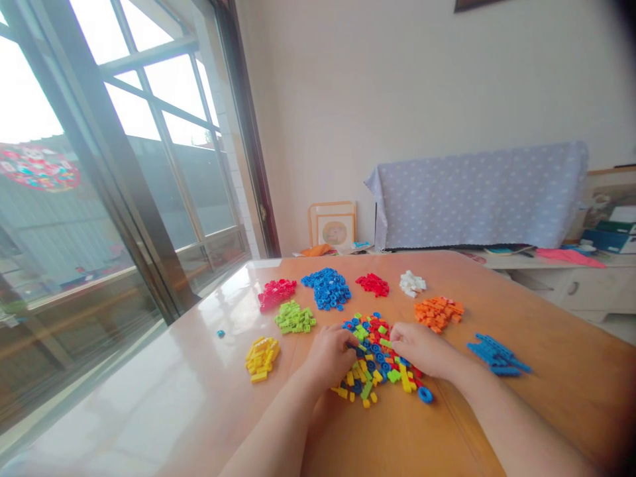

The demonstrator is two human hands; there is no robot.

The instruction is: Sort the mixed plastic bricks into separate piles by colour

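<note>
A mixed pile of toy building bricks (378,358) in blue, red, yellow, orange and lime green lies in front of me on the wooden table (328,437). At its left edge is my left hand (330,354), fingers curled down to the bricks; whatever they pinch is hidden. My right hand (418,344) is closed at the pile's upper right, with a lime-green brick (385,342) at its fingertips. A blue ring-shaped piece (425,395) lies at the pile's lower right, below my right wrist.
Sorted heaps surround the pile: yellow (262,358), lime green (295,317), dark pink (277,293), blue (328,289), red (373,285), white (412,283), orange (439,313) and long blue pieces (498,355). One small blue piece (220,333) lies apart at left. Windows stand left.
</note>
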